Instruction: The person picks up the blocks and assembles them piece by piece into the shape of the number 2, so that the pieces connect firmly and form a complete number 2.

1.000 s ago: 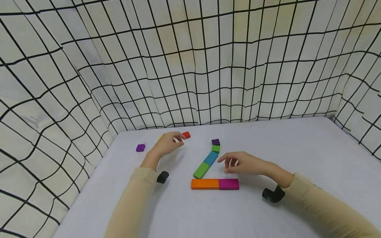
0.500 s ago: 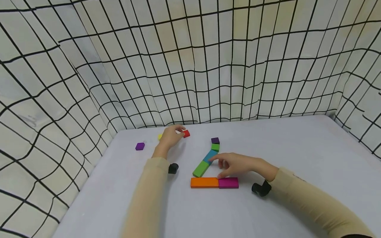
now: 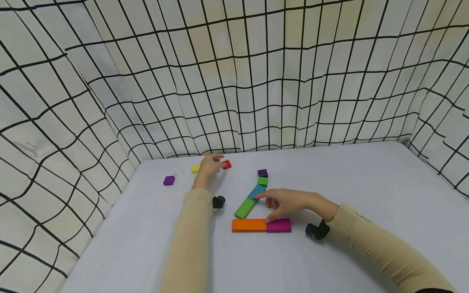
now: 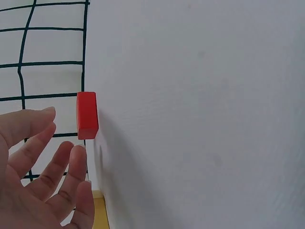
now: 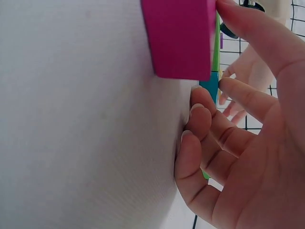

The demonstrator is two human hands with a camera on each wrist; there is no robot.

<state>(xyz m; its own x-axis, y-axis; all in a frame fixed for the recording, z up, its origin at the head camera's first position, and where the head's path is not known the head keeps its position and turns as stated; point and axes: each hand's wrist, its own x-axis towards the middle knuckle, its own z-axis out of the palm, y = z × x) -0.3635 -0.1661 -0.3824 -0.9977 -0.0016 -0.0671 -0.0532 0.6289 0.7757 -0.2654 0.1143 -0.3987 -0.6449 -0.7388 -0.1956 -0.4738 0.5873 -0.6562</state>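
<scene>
My left hand (image 3: 209, 166) reaches to the table's far side, beside a small red block (image 3: 227, 164). In the left wrist view its spread fingers (image 4: 39, 123) stand just apart from the red block (image 4: 87, 115), holding nothing. A yellow block (image 3: 196, 168) is partly hidden behind that hand. My right hand (image 3: 289, 200) touches the blue block (image 3: 256, 191) with its index fingertip. Its thumb rests where the orange block (image 3: 249, 225) meets the magenta block (image 3: 279, 226). The other fingers curl loosely against the table. From the blue block a long green block (image 3: 244, 208) slants down toward the orange one.
Above the blue block lie a small green block (image 3: 262, 181) and a dark purple block (image 3: 262, 173). One purple block (image 3: 169, 180) lies apart at the left. Black netting (image 3: 256, 97) rises behind the white table (image 3: 348, 179) and along its sides.
My left hand has moved forward and right, closer to the red block. My right hand has come left and down, index onto the blue block and thumb onto the orange-magenta row.
</scene>
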